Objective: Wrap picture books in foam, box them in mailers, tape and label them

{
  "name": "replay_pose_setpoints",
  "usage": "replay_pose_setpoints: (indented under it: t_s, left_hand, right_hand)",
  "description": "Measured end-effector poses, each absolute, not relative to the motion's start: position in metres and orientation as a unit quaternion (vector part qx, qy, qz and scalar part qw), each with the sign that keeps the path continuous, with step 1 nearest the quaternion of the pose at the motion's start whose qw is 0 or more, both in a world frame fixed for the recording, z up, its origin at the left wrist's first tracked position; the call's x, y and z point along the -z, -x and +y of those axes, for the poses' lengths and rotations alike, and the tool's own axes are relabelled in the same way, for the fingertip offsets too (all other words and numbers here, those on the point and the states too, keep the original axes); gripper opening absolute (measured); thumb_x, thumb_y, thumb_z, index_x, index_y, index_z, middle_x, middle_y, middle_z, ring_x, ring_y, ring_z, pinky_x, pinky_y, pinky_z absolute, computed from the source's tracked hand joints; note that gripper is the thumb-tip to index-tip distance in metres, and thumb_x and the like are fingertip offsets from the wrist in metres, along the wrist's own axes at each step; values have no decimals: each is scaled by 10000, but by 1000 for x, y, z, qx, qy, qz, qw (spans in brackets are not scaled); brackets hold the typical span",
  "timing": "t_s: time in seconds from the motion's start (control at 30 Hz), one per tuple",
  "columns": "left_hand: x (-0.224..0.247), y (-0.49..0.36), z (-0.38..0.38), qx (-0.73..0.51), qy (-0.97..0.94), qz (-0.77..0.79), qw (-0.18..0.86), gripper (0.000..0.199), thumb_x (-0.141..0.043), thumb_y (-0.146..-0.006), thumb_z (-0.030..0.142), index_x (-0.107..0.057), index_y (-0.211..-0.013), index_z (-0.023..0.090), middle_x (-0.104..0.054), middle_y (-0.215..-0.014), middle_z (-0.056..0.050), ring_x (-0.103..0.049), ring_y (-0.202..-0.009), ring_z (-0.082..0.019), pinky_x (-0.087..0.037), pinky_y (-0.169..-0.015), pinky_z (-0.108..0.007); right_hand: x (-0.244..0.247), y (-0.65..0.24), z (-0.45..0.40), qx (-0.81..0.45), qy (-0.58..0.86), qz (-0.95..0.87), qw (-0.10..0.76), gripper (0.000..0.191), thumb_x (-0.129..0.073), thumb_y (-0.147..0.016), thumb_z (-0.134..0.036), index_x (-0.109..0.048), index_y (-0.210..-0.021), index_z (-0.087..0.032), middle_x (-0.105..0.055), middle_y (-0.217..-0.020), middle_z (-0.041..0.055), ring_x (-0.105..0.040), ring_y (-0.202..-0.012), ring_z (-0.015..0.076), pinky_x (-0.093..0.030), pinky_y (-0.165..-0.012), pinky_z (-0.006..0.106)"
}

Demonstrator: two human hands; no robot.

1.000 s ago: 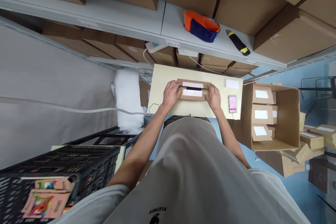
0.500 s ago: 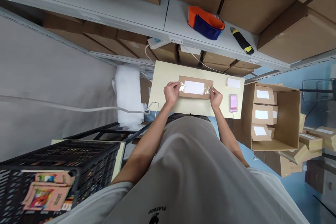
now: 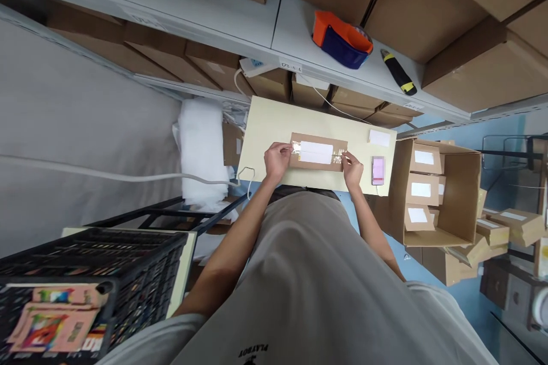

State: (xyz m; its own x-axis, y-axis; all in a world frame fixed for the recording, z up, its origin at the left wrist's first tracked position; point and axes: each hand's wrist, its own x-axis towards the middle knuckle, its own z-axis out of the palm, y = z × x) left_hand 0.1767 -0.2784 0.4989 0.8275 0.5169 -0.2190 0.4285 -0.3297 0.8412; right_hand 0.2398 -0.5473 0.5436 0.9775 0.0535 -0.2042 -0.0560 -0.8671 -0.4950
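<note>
A small brown cardboard box [image 3: 319, 166] lies on the cream table in front of me, with a white label [image 3: 315, 153] on its top. Shiny clear tape [image 3: 338, 156] shows at both ends of the label. At the box's left end, my left hand [image 3: 277, 162] is closed in a pinch on the tape. My right hand [image 3: 353, 171] pinches at the right end, its fingertips on the tape there. Right of the box, a phone with a pink screen [image 3: 378, 170] and a white paper slip [image 3: 379, 137] rest on the table.
Above the table [image 3: 268, 125], a shelf holds an orange and blue tape dispenser [image 3: 342, 40] and a yellow-black utility knife [image 3: 399, 72]. A large open carton [image 3: 458, 199] with labelled boxes stands right. White wrap [image 3: 201, 151] and a black crate [image 3: 145, 274] are left.
The box and both hands have shifted slightly closer to the table's front edge. My view has moved a little. Both hands still pinch at the ends of the box.
</note>
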Motion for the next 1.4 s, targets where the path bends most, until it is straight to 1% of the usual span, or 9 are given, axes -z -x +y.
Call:
replay_pose_setpoints:
  t_s: [0.1,0.2,0.33,0.43,0.57,0.67,0.8,1.03,1.4]
  left_hand:
    - [-508,-192,-266,-56,-819,272,502,179,-771,-956,222,-823,-1125,196,-780,-1345,-124,-827,-1008,-232,-678,-1054,-382]
    - [-539,-228,-252,-142,-809,222,525,232,-736,-988,229,-781,-1213,188,-742,-1390,-136,-812,-1109,-237,-672,-1078,-376]
    - [-609,-292,-243,-254,-786,136,547,234,-624,-1053,204,-759,-1244,192,-762,-1330,-103,-794,-1150,-233,-650,-1123,-396]
    - [-658,-330,-248,-302,-779,92,541,254,-579,-1064,160,-748,-1254,173,-766,-1328,-106,-780,-1182,-229,-629,-1131,-377]
    - [-688,-347,-260,-343,-761,73,545,239,-594,-1047,139,-753,-1220,183,-792,-1268,-88,-783,-1136,-214,-622,-1097,-356]
    - [-685,-337,-265,-348,-742,75,569,194,-634,-1021,149,-761,-1159,200,-812,-1230,-84,-793,-1076,-211,-634,-1068,-361]
    - [-667,-301,-269,-323,-711,77,620,153,-675,-1010,195,-761,-1137,196,-822,-1209,-97,-804,-1045,-205,-657,-1021,-363]
    - [-635,-216,-294,-303,-690,74,653,212,-764,-1032,393,-748,-1149,216,-808,-1138,-78,-798,-1036,-203,-659,-1013,-369]
    - [-628,-141,-296,-242,-756,54,606,296,-723,-1083,506,-758,-1143,219,-790,-1136,-90,-761,-1041,-216,-650,-962,-367]
  right_hand:
    - [-562,-254,-537,-94,975,-35,200,445,-494,-1112,-309,-782,-1422,-171,-649,-1679,184,-774,-1370,313,-621,-1188,474]
    - [-603,-290,-510,-19,980,-124,152,478,-459,-1137,-328,-745,-1475,-149,-535,-1770,203,-589,-1597,345,-507,-1320,534]
    - [-680,-358,-458,113,960,-224,123,579,-327,-1174,-337,-537,-1671,-126,-478,-1791,207,-415,-1699,341,-376,-1397,583]
    - [-722,-402,-422,142,952,-256,87,598,-362,-1148,-274,-410,-1708,-71,-488,-1741,270,-444,-1648,391,-361,-1372,642]
    - [-740,-436,-393,78,967,-242,23,540,-442,-1052,-95,-480,-1570,52,-671,-1500,348,-621,-1476,412,-424,-1303,615]
    - [-745,-444,-392,40,971,-236,13,492,-462,-1067,-105,-509,-1538,27,-743,-1377,348,-705,-1362,426,-503,-1215,599]
    - [-741,-426,-411,33,956,-262,125,459,-497,-1139,-303,-517,-1544,-88,-753,-1390,301,-725,-1326,435,-546,-1165,627]
    - [-677,-316,-443,-77,753,-304,579,595,-675,-1033,-755,-566,-1359,-269,-795,-1337,131,-772,-1253,290,-606,-1166,475]
    - [-654,-231,-458,-190,729,-244,610,708,-702,-970,-855,-639,-1375,-277,-804,-1331,118,-765,-1280,298,-620,-1166,479]
